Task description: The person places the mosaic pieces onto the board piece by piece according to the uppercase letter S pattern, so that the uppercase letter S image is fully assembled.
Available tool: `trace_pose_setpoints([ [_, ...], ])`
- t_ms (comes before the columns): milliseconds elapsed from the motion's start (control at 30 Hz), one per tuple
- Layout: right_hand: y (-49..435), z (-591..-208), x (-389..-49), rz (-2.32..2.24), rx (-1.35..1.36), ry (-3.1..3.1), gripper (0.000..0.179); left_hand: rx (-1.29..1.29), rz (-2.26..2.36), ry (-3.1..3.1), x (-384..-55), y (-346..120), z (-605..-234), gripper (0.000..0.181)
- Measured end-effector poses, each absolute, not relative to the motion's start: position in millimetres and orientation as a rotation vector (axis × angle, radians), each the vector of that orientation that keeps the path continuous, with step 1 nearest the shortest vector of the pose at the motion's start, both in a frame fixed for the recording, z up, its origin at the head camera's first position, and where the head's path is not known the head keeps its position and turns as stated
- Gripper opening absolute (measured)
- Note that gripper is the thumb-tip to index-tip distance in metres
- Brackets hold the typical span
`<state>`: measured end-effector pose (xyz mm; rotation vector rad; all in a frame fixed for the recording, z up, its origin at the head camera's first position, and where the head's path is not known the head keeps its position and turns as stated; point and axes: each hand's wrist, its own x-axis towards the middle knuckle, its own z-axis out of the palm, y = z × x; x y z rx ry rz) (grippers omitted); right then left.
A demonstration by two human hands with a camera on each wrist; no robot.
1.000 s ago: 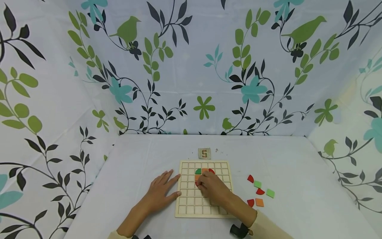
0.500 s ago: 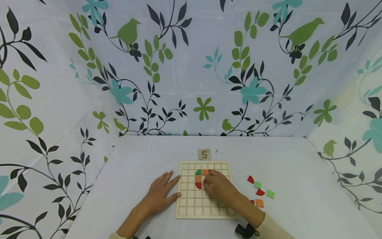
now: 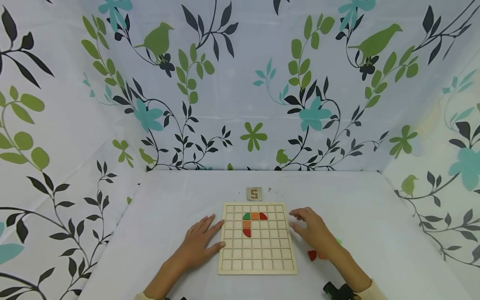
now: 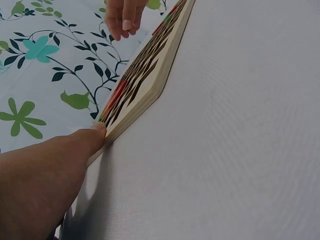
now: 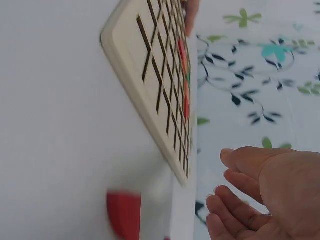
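A wooden grid board (image 3: pixel 268 253) lies on the white table. In its upper cells sit a green quarter-circle tile (image 3: pixel 246 216), an orange square tile (image 3: pixel 255 216), a red quarter-circle tile (image 3: pixel 263 216), another orange square (image 3: pixel 246 224) and a lower red quarter-circle (image 3: pixel 246 233). My left hand (image 3: pixel 200 241) lies spread at the board's left edge, its thumb touching the rim. Just past the right edge hovers my right hand (image 3: pixel 315 231), fingers loosely bent with nothing between them. Beneath that arm, a loose red tile (image 3: pixel 312 255) shows; other loose tiles are partly hidden.
A small card with an S-like figure (image 3: pixel 254 193) lies behind the board. Behind the table hangs a cloth patterned with leaves and birds (image 3: pixel 240 83). A black device (image 3: pixel 339 290) is strapped at the right wrist.
My right hand has left the board and moved right, over toward the loose tiles, now covering some of them. The lower red tile stays in its cell. My left hand has stayed put.
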<state>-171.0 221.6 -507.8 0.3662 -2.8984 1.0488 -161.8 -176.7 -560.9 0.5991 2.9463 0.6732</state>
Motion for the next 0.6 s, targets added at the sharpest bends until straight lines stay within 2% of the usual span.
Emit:
trace_pose_setpoints([
  [300, 279.9, -509.2, -154.5, 0.936, 0.094, -3.013, 0.044, 0.583, 0.665, 2.944, -162.3, -178.8, -560.2, 0.073],
  [600, 290.9, -517.5, -154.8, 0.945, 0.097, -3.062, 0.026, 0.599, 0.671, 2.94, -162.2, -180.3, -560.5, 0.073],
])
